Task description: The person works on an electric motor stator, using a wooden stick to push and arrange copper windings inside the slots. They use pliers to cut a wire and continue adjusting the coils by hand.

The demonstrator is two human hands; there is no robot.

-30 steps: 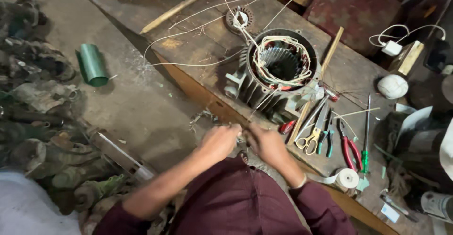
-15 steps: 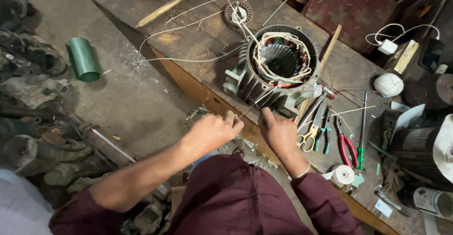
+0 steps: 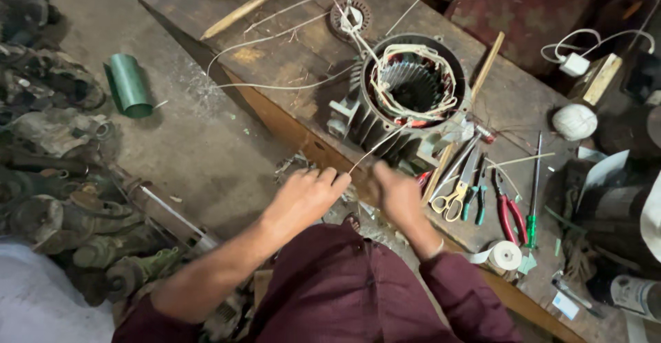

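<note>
I have both hands low at the near edge of the bench (image 3: pixel 289 68), just in front of the stator (image 3: pixel 413 88), which lies on its side with its open bore facing up so the windings can be reached. My left hand (image 3: pixel 306 195) is curled, fingertips pinched on a pale cord (image 3: pixel 375 149) that runs taut up to the windings, while my right hand (image 3: pixel 396 191) is blurred, so I cannot tell whether it grips anything. Scissors (image 3: pixel 458 188), pliers (image 3: pixel 508 212), a screwdriver (image 3: pixel 533 191) and a tape roll (image 3: pixel 506 255) lie just right of my hands, within easy reach.
</note>
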